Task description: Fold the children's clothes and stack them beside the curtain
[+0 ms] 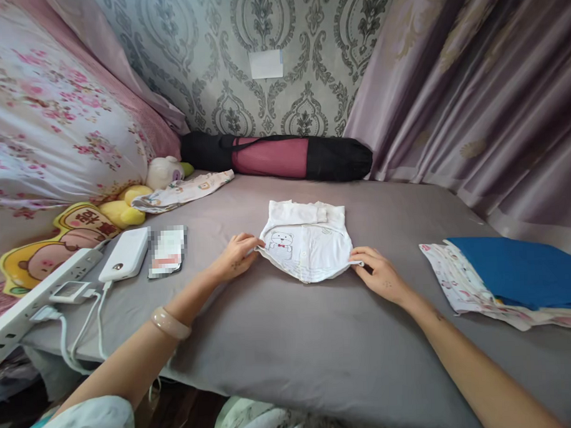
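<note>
A small white baby shirt (310,247) with a bear print lies on the grey sheet, its sleeves folded across the top. The lower edge of the shirt curves towards me. At its left corner my left hand (240,253) pinches the fabric between thumb and fingers. My right hand (377,272) grips the opposite corner at the right in the same way. Both hands rest low, close to the sheet.
Folded clothes with a blue piece (516,268) on top lie at the right. On the left are a phone (167,252), a power bank (124,254), a power strip (40,297) and plush toys (121,212). A patterned garment (186,191) and a long black-and-red bag (269,157) lie farther back.
</note>
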Tool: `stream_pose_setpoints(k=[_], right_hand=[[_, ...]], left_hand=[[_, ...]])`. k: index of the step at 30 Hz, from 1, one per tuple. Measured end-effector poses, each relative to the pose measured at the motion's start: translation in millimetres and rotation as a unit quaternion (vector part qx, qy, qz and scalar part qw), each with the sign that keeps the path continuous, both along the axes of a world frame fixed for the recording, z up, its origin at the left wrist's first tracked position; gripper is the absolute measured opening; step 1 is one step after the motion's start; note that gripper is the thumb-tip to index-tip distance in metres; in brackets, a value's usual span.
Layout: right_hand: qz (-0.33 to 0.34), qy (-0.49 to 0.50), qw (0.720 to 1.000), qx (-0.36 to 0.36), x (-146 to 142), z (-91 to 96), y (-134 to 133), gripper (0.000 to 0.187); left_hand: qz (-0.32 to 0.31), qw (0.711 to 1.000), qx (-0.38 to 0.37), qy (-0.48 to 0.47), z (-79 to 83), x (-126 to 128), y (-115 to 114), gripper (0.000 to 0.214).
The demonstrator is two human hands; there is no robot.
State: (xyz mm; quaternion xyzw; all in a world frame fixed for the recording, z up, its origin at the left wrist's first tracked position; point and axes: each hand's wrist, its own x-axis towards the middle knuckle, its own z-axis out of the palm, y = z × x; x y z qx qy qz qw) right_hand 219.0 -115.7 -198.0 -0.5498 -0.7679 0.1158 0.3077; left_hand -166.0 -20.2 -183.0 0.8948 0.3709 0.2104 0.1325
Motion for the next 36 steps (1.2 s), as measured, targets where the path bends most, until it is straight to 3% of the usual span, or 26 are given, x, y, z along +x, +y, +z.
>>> stream_pose_setpoints(k=[2,5,8,16,24,29,36], right_hand=[[-0.034,0.039,0.998,0.035,-3.4,4.8,12.4,0.021],[-0.100,0.092,0.990,0.025,-10.3,13.8,32.2,0.025],[-0.153,0.109,0.982,0.025,-17.5,20.6,51.0,0.029],[-0.189,0.098,0.974,0.075,-20.4,19.4,95.8,0.032],[-0.206,0.076,0.973,0.071,-1.0,5.6,149.9,0.033],[-0.275,0.017,0.961,-0.017,12.0,-14.1,181.2,0.031],[-0.328,-0.021,0.942,-0.070,15.2,-23.7,185.9,0.032]], left_hand=[[0.041,0.998,-0.023,-0.041,3.3,8.9,4.6,0.030],[0.100,0.986,-0.056,-0.121,5.2,27.1,13.8,0.030],[0.133,0.972,-0.039,-0.190,2.3,46.3,26.5,0.029],[0.190,0.950,-0.007,-0.247,-4.2,76.7,66.8,0.029],[0.233,0.948,-0.022,-0.217,-11.8,89.0,120.0,0.024],[0.289,0.944,-0.061,-0.147,-30.8,93.3,152.3,0.021],[0.323,0.942,-0.053,-0.075,-40.2,95.0,160.7,0.027]])
